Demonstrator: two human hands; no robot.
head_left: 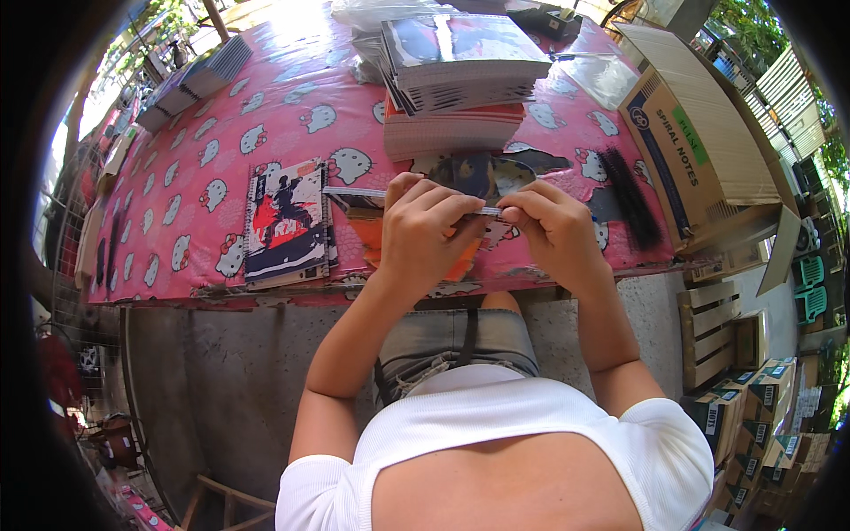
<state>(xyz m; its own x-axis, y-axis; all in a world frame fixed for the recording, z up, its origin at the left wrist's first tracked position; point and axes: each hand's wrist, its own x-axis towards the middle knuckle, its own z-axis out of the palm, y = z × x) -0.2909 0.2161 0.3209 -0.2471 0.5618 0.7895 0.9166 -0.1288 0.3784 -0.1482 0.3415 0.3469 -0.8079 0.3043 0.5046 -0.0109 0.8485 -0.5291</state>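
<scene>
Near the table's front edge I hold a notebook edge-on between both hands. Its thin pale edge shows left of my left hand and again between the hands. My left fingers are closed on it from the left. My right hand pinches its right end, thumb and fingertips together. Something orange shows under the left hand; whether it is the notebook's cover I cannot tell. To the left lies a small pile of spiral notebooks with a red, black and white cover.
A tall stack of notebooks stands beyond my hands on the pink patterned tablecloth. Black spiral coils lie at right, beside an open cardboard box. More notebooks line the far left. Boxes are piled on the floor at right.
</scene>
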